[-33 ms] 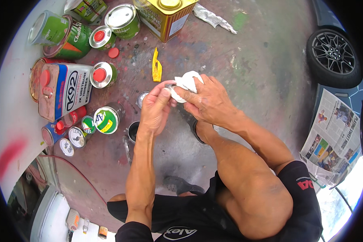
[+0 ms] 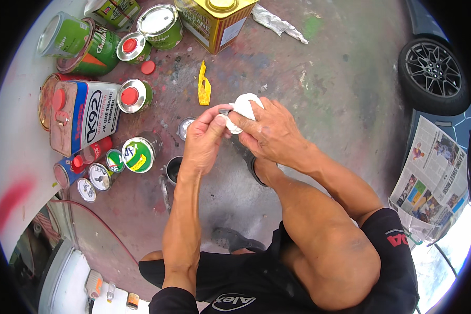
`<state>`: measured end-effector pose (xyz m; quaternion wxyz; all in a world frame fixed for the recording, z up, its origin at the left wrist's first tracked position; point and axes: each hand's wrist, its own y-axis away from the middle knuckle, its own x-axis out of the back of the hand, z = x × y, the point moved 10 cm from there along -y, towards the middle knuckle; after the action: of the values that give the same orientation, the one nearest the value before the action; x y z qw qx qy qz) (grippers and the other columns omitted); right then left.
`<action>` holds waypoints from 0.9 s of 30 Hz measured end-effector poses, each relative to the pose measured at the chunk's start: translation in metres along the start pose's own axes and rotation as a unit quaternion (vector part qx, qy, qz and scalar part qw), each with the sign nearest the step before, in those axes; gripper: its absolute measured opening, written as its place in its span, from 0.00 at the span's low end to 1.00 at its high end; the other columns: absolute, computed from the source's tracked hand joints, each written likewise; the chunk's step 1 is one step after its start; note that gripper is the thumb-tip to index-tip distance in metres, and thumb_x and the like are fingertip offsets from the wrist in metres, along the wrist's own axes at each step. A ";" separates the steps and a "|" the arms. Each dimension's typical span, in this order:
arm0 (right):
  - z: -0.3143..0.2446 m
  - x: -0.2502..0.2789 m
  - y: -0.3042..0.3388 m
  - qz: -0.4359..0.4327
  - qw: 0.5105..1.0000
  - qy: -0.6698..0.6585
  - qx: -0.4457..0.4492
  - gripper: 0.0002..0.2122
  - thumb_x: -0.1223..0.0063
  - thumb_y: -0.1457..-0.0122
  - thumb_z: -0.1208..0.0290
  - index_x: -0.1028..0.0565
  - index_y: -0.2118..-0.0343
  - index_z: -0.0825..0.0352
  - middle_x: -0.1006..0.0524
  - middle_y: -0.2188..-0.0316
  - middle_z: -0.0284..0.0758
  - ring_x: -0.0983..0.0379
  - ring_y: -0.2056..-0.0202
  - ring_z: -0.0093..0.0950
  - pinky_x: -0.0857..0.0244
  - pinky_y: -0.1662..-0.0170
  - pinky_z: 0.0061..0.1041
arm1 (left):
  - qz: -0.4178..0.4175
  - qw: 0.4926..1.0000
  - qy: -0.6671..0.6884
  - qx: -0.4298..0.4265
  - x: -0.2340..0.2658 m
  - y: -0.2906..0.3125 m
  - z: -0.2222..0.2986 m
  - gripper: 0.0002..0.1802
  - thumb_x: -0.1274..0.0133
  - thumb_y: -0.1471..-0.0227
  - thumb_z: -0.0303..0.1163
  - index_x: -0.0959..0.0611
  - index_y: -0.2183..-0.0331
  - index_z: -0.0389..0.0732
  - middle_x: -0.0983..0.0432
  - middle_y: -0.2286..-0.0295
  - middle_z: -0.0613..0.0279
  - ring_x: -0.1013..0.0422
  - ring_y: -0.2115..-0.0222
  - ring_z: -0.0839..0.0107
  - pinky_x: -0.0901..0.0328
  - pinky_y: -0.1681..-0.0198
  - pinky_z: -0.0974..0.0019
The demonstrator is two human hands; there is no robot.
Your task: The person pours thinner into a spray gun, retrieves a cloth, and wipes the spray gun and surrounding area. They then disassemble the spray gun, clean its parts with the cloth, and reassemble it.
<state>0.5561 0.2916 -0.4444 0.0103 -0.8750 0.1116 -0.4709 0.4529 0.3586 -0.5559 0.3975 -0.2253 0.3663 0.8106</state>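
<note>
My right hand (image 2: 272, 128) is closed around a crumpled white wipe (image 2: 247, 104), cloth or paper, its thumb pressing the wipe against a small greyish piece (image 2: 224, 111). That piece is pinched between the thumb and fingers of my left hand (image 2: 203, 141). Its kind is hard to make out, since fingers and wipe cover most of it. Both hands meet above the floor, just in front of my bent right knee. Beyond them lies a torn yellow strip (image 2: 204, 89). A cup with dark contents (image 2: 173, 172) stands beside my left wrist.
Several green paint tins (image 2: 159, 29), a rectangular thinner can (image 2: 83, 118) and smaller lidded tins (image 2: 137, 155) crowd the left. At the far side stands a gold can (image 2: 214, 23) near a crumpled white sheet (image 2: 280, 24). A car wheel (image 2: 433, 68) and newspaper (image 2: 432, 175) are right.
The wipe has shifted slightly in my right hand, and more of the small greyish piece shows between my hands. Both grips stay the same.
</note>
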 end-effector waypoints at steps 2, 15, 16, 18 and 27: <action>0.011 0.000 -0.003 -0.021 0.987 -0.140 -0.079 0.20 0.33 0.41 0.68 0.16 0.44 0.55 0.20 0.58 0.42 0.23 0.63 0.43 0.27 0.59 0.40 | -0.022 0.999 0.008 -0.043 -0.009 0.001 0.013 0.20 0.41 0.28 0.38 0.17 0.43 0.36 0.17 0.57 0.68 0.27 0.62 0.79 0.31 0.54 0.71; -0.018 -0.002 -0.015 -0.041 0.980 0.173 0.089 0.27 0.33 0.38 0.61 0.25 0.34 0.48 0.23 0.60 0.40 0.25 0.61 0.43 0.29 0.57 0.45 | 0.117 0.972 -0.178 0.104 0.005 0.002 0.043 0.28 0.49 0.25 0.56 0.12 0.60 0.40 0.23 0.73 0.73 0.40 0.78 0.85 0.46 0.74 0.74; -0.019 0.000 -0.017 -0.031 0.977 0.190 0.087 0.29 0.33 0.38 0.62 0.27 0.33 0.48 0.23 0.61 0.40 0.25 0.62 0.42 0.29 0.57 0.45 | 0.116 0.975 -0.172 0.075 0.002 -0.001 0.049 0.28 0.50 0.25 0.55 0.12 0.59 0.39 0.22 0.72 0.72 0.36 0.76 0.85 0.43 0.72 0.74; -0.013 -0.002 -0.025 -0.040 0.993 0.107 0.025 0.27 0.33 0.37 0.63 0.25 0.34 0.50 0.23 0.60 0.41 0.24 0.62 0.42 0.28 0.58 0.43 | 0.126 0.987 -0.100 -0.024 -0.006 -0.003 0.058 0.27 0.52 0.23 0.52 0.12 0.56 0.38 0.20 0.68 0.70 0.30 0.72 0.83 0.37 0.69 0.74; 0.001 -0.017 -0.029 -0.022 0.930 -0.317 -0.182 0.19 0.38 0.33 0.65 0.20 0.40 0.61 0.20 0.55 0.49 0.18 0.57 0.44 0.23 0.58 0.40 | 0.202 0.913 -0.193 -0.297 -0.022 0.011 0.080 0.27 0.55 0.21 0.48 0.14 0.49 0.34 0.19 0.64 0.70 0.28 0.65 0.81 0.33 0.64 0.73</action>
<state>0.5529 0.3234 -0.4553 -0.1250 -0.9679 0.1668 -0.1404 0.4511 0.4053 -0.4861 0.2026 -0.0937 0.0626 0.9728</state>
